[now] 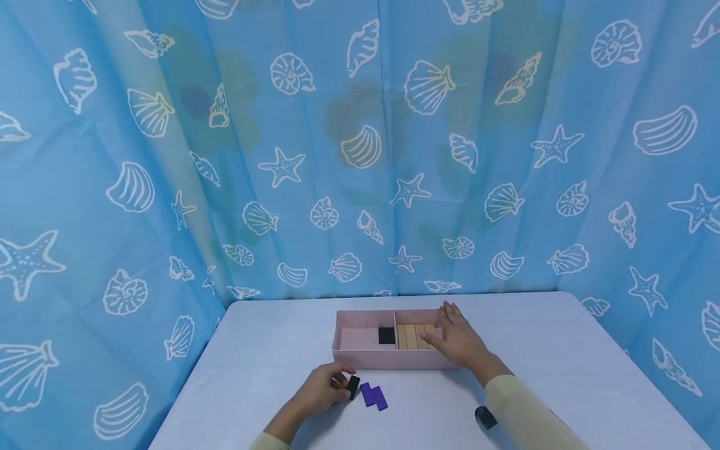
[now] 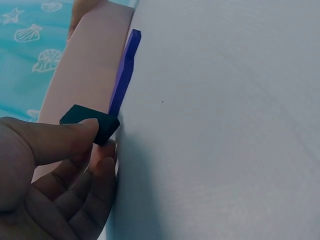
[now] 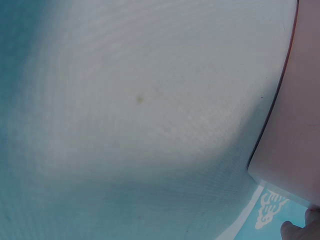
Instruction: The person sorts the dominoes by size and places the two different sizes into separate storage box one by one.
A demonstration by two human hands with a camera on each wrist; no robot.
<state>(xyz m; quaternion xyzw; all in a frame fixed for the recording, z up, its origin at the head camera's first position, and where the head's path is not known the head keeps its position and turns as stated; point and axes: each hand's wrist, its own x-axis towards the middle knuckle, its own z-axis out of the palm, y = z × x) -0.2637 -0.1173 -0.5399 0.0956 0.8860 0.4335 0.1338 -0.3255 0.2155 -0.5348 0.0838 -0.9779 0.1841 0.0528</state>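
My left hand (image 1: 325,389) pinches a small black rectangular block (image 2: 92,121) between thumb and fingers, just in front of a pink divided box (image 1: 388,360). Beside that block lie two flat purple pieces (image 1: 374,396), side by side on the table. My right hand (image 1: 458,337) is at the box's right end, its fingers extended along the end wall and the thumb over the right compartment. Light wooden strips (image 1: 412,336) line up in that compartment. A black square piece (image 1: 386,335) sits in the left compartment, against the divider.
A white-covered table (image 1: 270,331) bears everything. Behind and beside it hangs a blue curtain (image 1: 315,187) with white shell prints. A small black object (image 1: 485,417) shows by the right forearm.
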